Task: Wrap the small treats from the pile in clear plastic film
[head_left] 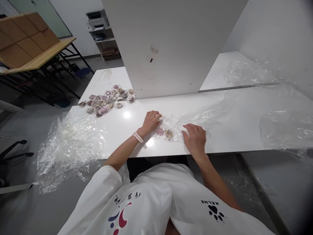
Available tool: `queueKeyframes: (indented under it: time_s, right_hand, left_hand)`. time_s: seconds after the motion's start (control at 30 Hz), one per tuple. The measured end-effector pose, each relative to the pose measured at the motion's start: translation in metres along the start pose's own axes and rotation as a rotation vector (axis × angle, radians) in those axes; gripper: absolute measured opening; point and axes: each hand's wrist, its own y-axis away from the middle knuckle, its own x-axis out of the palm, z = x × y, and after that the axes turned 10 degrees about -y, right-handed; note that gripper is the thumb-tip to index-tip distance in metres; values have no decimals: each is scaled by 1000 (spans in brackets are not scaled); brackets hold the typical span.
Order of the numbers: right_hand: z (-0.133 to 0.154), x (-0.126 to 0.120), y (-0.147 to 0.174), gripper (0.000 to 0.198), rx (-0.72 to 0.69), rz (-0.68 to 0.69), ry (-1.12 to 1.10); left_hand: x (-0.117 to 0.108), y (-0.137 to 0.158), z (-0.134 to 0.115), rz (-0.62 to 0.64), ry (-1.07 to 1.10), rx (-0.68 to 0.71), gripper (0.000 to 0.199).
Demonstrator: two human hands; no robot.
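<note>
On the white table before me lies a sheet of clear plastic film [176, 122], crinkled and stretching to the right. Two small round items rest in or under it: a pink one [159, 132] and a tan one [168, 133]; their exact kind is hard to make out. My left hand [151, 121] lies at the film's left edge, palm down, fingers bent and slightly apart, beside the pink item. At the right, my right hand [195, 138] rests on the film with thumb and fingers apart. Neither hand visibly grips anything.
A pile of small wrapped round items [107, 101] sits at the table's left. A heap of clear film [70, 143] hangs over the left edge, and more film [286, 125] lies at the right. A white upright panel [171, 49] stands behind the table [127, 130].
</note>
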Motion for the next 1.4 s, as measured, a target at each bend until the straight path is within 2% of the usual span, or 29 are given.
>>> queueKeyframes:
  time_s: [0.03, 0.1, 0.17, 0.2, 0.27, 0.37, 0.47, 0.57, 0.63, 0.67, 0.73, 0.83, 0.93, 1.0, 1.03, 1.17, 1.3, 1.4]
  right_hand:
    - [6, 2, 3, 32, -75, 47, -60]
    - [15, 11, 8, 46, -191, 205, -166]
    - [18, 24, 11, 59, -203, 311, -210]
    - [19, 30, 12, 58, -180, 323, -222]
    - [19, 41, 13, 46, -135, 300, -265]
    - [23, 46, 13, 39, -99, 271, -375]
    - [27, 38, 14, 32, 51, 306, -518]
    - [25, 30, 15, 38, 320, 392, -688]
    - [22, 25, 14, 42, 441, 376, -669]
    - [20, 23, 14, 43, 457, 327, -597]
    - [17, 18, 15, 41, 404, 196, -401]
    - [11, 9, 27, 34, 213, 96, -245]
    - [4, 2, 48, 35, 11, 127, -229]
    - [0, 1, 57, 39, -45, 142, -212]
    - [0, 2, 60, 40, -50, 150, -207]
    - [4, 10, 53, 39, -76, 231, -242]
    - [11, 16, 38, 37, -161, 350, -308]
    - [14, 18, 33, 27, -220, 421, -369]
  left_hand:
    - [-6, 9, -1, -17, 46, 25, 15]
    - [-19, 32, -4, 35, 182, 123, 25]
    - [-26, 55, -7, 118, 291, 213, 41]
    - [-27, 66, -8, 140, 321, 216, 45]
    - [-27, 85, -10, 125, 343, 130, 40]
    - [-31, 104, -15, 80, 385, -36, 29]
    - [-42, 108, -22, 63, 501, -187, 23]
    - [-46, 91, -29, 109, 578, -355, 20]
    - [-39, 71, -31, 202, 542, -407, 18]
    - [-33, 61, -32, 246, 493, -415, 18]
    - [-23, 46, -33, 271, 352, -408, 19]
    - [-17, 45, -37, 118, 207, -308, 20]
    - [-20, 65, -45, -1, 236, -102, 37]
    - [-19, 78, -49, 21, 259, 8, 52]
    - [-18, 82, -51, 32, 259, 28, 53]
    - [-16, 91, -51, -32, 302, -16, 19]
    - [-33, 92, -54, -132, 308, 58, 19]
    - [-45, 77, -61, -63, 275, 202, 22]
